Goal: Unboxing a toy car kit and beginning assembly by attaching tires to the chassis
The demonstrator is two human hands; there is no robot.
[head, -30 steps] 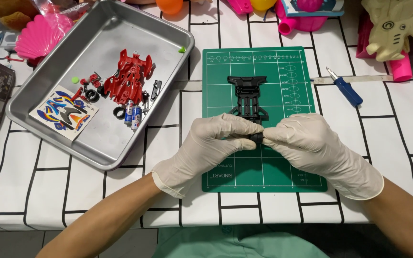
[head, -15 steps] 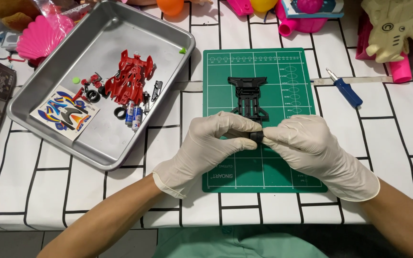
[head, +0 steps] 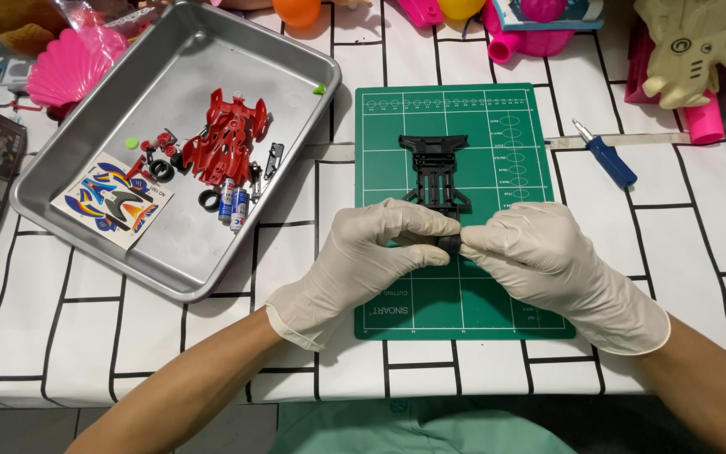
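Surface: we work at a white table (head: 691,252) crossed with black brick-pattern lines, and a green cutting mat (head: 506,303) lies at its middle.
Small part: a dark, round little piece (head: 449,245) shows between our fingertips; most of it is hidden by the gloves, so we cannot tell its full shape.
Chassis: a black toy-car chassis (head: 437,172) lies flat on the upper half of the mat, just beyond our fingers.
Left hand: our left hand (head: 371,252), in a pale glove, has its fingers bent and pressed together on the left side of the small part.
Right hand: our right hand (head: 539,256), gloved alike, pinches the same part from the right, so both hands meet over the mat's middle.
Part and grip: the small part sits right at the joined fingertips, above the mat and just short of the near end of the chassis.
Left edge: a metal tray (head: 86,219) sits just beside the mat, holding a red car body (head: 230,134), a sticker sheet (head: 113,202), small tyres and two little batteries (head: 233,204).
Right edge: a blue-handled screwdriver (head: 605,154) lies near the mat's right border.
Far edge: pink and yellow toys crowd the back of the table.
Open room: bare mat lies below our hands, and bare table to the lower right.
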